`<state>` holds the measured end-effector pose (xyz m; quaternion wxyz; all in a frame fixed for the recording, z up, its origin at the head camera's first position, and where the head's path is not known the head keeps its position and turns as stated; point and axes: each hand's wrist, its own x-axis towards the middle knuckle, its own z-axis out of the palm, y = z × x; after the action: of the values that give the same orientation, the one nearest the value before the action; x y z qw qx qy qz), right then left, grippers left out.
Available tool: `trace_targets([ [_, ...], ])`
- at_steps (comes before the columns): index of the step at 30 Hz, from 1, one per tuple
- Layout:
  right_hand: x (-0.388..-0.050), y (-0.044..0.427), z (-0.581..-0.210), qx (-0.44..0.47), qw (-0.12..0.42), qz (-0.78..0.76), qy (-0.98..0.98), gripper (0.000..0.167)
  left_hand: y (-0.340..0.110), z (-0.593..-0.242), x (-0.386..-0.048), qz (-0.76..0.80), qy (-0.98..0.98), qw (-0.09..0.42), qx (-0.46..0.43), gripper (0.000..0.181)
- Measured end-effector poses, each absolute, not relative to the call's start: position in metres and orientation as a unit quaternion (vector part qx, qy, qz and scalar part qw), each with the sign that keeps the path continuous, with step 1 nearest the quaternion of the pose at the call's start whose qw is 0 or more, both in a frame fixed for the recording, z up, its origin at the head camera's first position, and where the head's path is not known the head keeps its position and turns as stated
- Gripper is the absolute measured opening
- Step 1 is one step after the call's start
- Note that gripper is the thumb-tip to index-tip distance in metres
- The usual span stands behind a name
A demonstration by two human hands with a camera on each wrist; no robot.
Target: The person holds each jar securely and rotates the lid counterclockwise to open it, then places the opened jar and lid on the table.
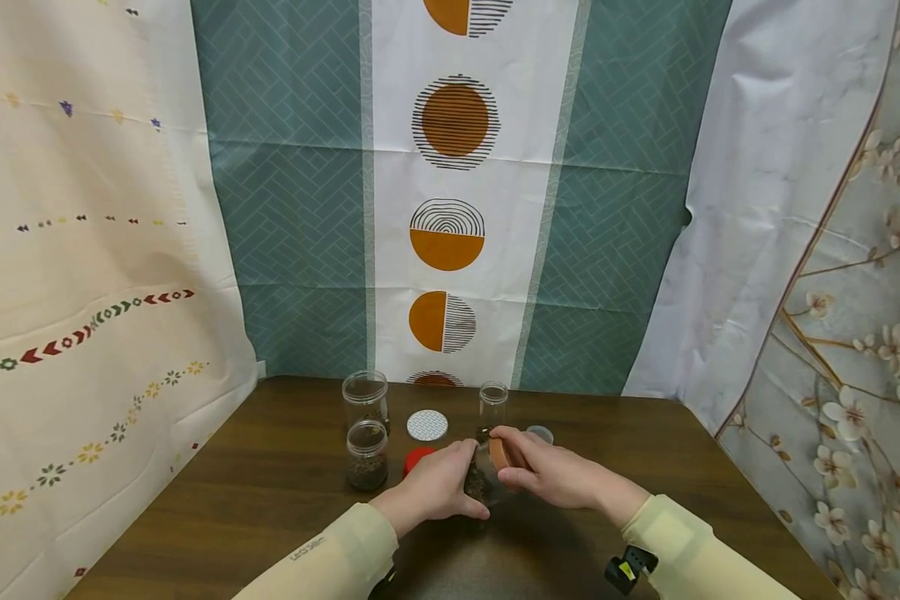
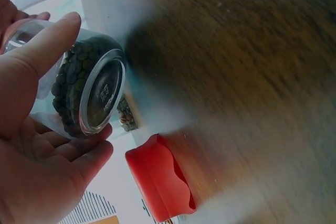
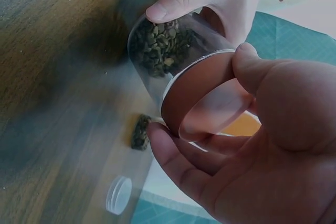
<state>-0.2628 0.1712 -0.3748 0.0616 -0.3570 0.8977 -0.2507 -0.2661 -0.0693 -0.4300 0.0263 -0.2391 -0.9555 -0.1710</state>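
A clear jar (image 1: 477,485) hangs tilted above the table, partly filled with small dark pieces. My left hand (image 1: 437,485) grips its body, thumb on one side and fingers on the other in the left wrist view. An orange-brown lid (image 3: 195,90) sits at the jar's mouth. Around that lid's rim curl the thumb and fingers of my right hand (image 1: 551,472). From the left wrist view, the jar's round base (image 2: 106,94) faces the camera. Whether the lid is screwed tight cannot be told.
Left of my hands stand a small jar (image 1: 367,471) with dark contents and a taller jar (image 1: 364,392). Beyond are a patterned white disc (image 1: 427,425), a narrow jar (image 1: 493,400) and a translucent lid (image 3: 119,195). A red wavy-edged object (image 2: 160,178) lies near my left hand.
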Motion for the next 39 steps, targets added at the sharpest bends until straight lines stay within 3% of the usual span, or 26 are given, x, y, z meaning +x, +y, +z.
trace_targets([
  [18,-0.264,0.177,-0.375,-0.386,0.077,-0.272,0.878,0.063,-0.070,-0.429,-0.266,-0.182,-0.953,0.024,-0.242,0.094],
  [23,-0.265,0.178,-0.374,-0.387,0.078,-0.269,0.878,0.071,-0.070,-0.430,-0.266,-0.180,-0.953,0.028,-0.244,0.095],
  [28,-0.266,0.176,-0.373,-0.351,0.076,-0.268,0.894,0.078,-0.070,-0.429,-0.264,-0.183,-0.951,0.030,-0.247,0.095],
  [34,-0.267,0.166,-0.370,-0.250,0.035,-0.272,0.929,0.066,-0.068,-0.429,-0.264,-0.180,-0.953,0.024,-0.243,0.097],
  [39,-0.269,0.159,-0.370,-0.226,0.025,-0.244,0.943,0.061,-0.068,-0.428,-0.265,-0.180,-0.953,0.024,-0.244,0.096],
])
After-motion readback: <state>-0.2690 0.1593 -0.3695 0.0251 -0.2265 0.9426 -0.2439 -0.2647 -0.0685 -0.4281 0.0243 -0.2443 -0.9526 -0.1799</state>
